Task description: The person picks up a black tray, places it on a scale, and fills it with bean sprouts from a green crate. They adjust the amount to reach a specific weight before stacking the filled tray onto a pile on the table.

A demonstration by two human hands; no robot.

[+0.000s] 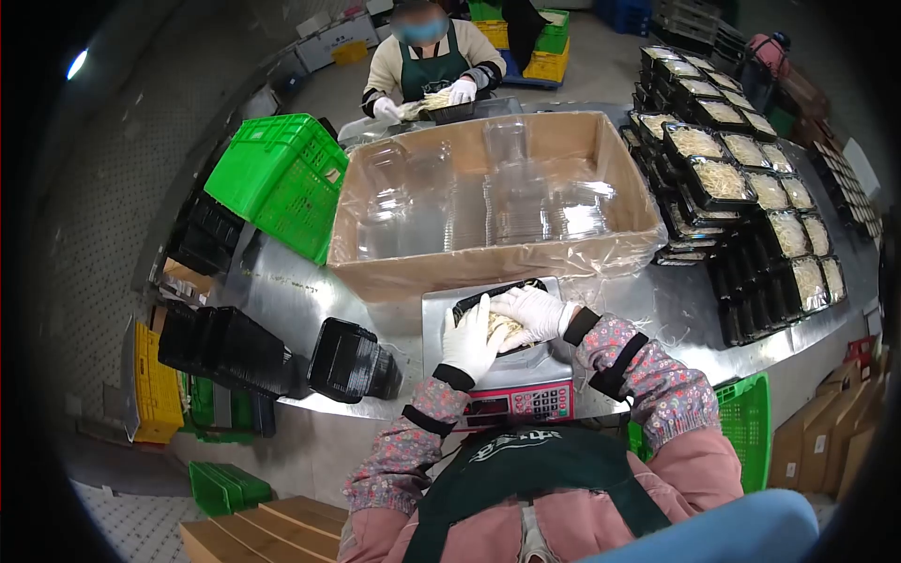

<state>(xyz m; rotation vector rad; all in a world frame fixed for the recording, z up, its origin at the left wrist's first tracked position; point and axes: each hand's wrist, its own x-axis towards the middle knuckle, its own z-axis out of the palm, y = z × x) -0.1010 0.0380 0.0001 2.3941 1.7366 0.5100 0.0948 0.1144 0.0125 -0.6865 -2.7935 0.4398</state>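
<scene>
A black tray of pale sprouts [503, 326] sits on the digital scale [433, 324], its red-framed panel toward me. My left hand [472, 342], in a white glove, rests over the tray's left part with its fingers spread. From the right, my right hand [535, 313], also gloved, lies across the sprouts and the tray's far side, its fingers together and pointing left. Whether it holds any sprouts is hidden. Just beyond the scale stands a large cardboard box [488, 267] with clear plastic lids [516, 206] in it.
Empty black trays [343, 361] are stacked at the left. A green crate [286, 178] leans beside the box. Filled trays [723, 180] are piled high on the right. Across the table, a person [427, 61] handles sprouts over a black tray. Another person [768, 56] is at the far right.
</scene>
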